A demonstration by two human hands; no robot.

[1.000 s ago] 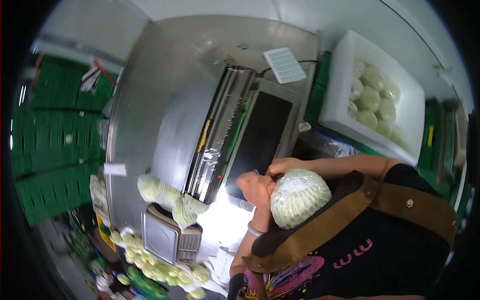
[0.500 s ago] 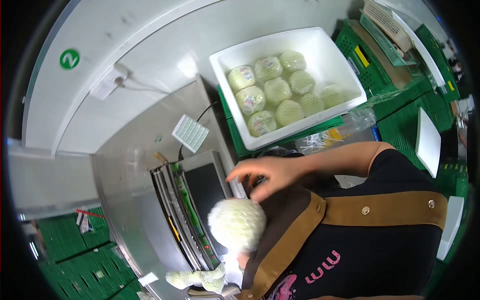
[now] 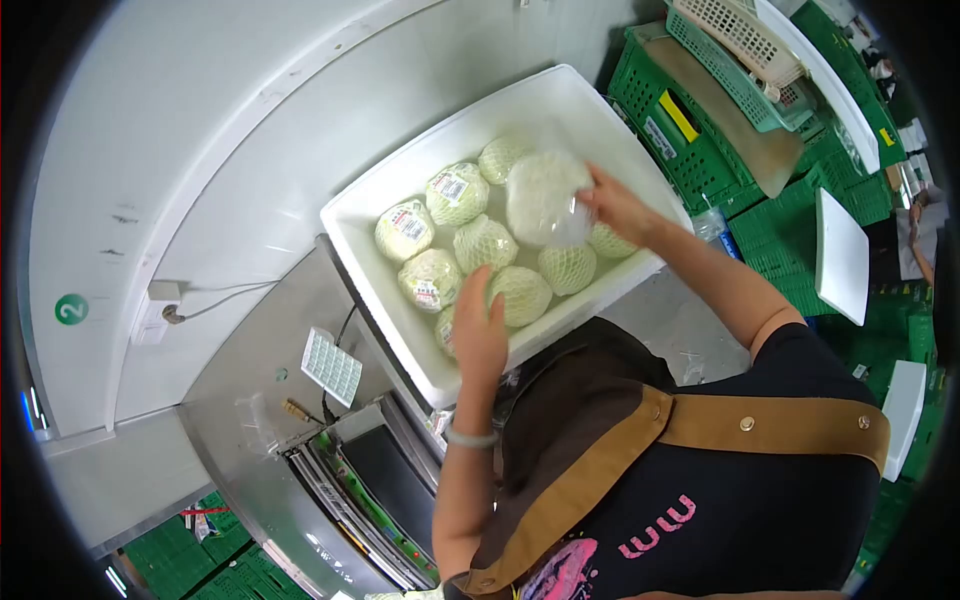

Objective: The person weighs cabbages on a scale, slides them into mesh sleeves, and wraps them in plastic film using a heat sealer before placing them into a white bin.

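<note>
My right hand (image 3: 612, 205) grips the edge of a pale round fruit in a white foam net (image 3: 546, 200), blurred by motion, over the white foam box (image 3: 640, 130). Clear film shines on its lower side. My left hand (image 3: 480, 325) reaches over the box's near side, fingers apart and holding nothing, close beside another netted fruit (image 3: 521, 296). Several more netted fruits sit in the box; a labelled one (image 3: 404, 230) lies toward the left corner, and another labelled one (image 3: 457, 193) is behind it. The held fruit and my hands hide some of them.
On the metal counter at left stand a weighing and wrapping machine (image 3: 385, 470) and a white key panel (image 3: 332, 366). Green crates (image 3: 680, 140) with baskets (image 3: 740, 40) stack at right, near a white lid (image 3: 842, 258). Part of another person (image 3: 915, 240) shows at far right.
The netted fruit has moved from beside the machine up to the box and is now in my right hand. My left hand has come up over the box. The view has shifted.
</note>
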